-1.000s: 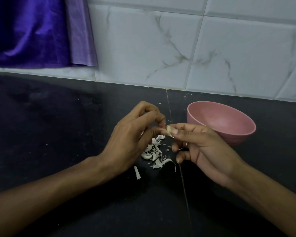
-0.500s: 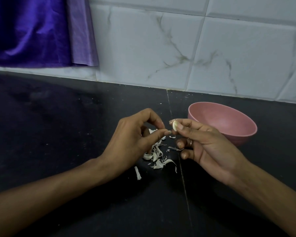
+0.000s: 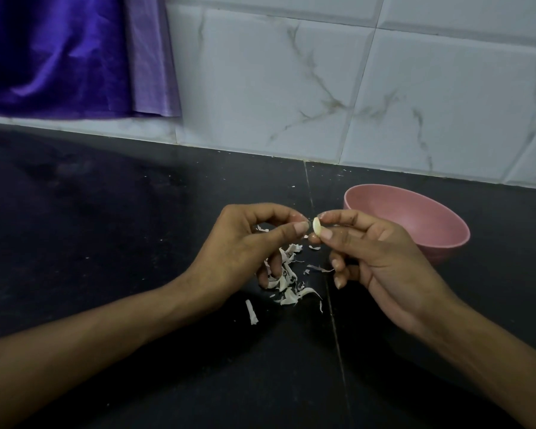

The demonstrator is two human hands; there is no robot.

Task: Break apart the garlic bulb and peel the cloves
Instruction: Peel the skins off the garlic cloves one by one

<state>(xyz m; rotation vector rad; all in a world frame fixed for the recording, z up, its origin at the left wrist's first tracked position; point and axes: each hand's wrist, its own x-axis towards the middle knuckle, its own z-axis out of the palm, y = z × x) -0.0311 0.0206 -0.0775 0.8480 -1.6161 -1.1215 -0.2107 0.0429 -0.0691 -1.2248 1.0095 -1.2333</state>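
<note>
the step in hand looks like the peeling of a single clove, near its end. the right hand (image 3: 372, 252) pinches a small pale garlic clove (image 3: 316, 226) between thumb and forefinger, holding it up above the black table (image 3: 106, 243) just in front of the near rim of the pink bowl (image 3: 415, 218). the clove shows smooth and cream-coloured on the side facing the camera, so most of its skin seems to be off, though the far side and the tip under the fingers are hidden. the left hand (image 3: 245, 249) sits right beside it, thumb and forefinger drawn together with their tips at the clove's left edge, the other fingers curled under; whether a shred of skin is pinched between those tips cannot be told, it is too small to see. below and between the two hands lies a loose heap of papery white peels (image 3: 287, 274), with one stray strip (image 3: 251, 311) a little nearer the camera. no whole bulb and no other cloves are in view, and the part of the bowl's inside that shows looks bare. the next move probably calls for a fine pull with the left fingertips to strip any last skin, letting it fall onto the heap, then a short reach right to drop the clean clove into the bowl.
</note>
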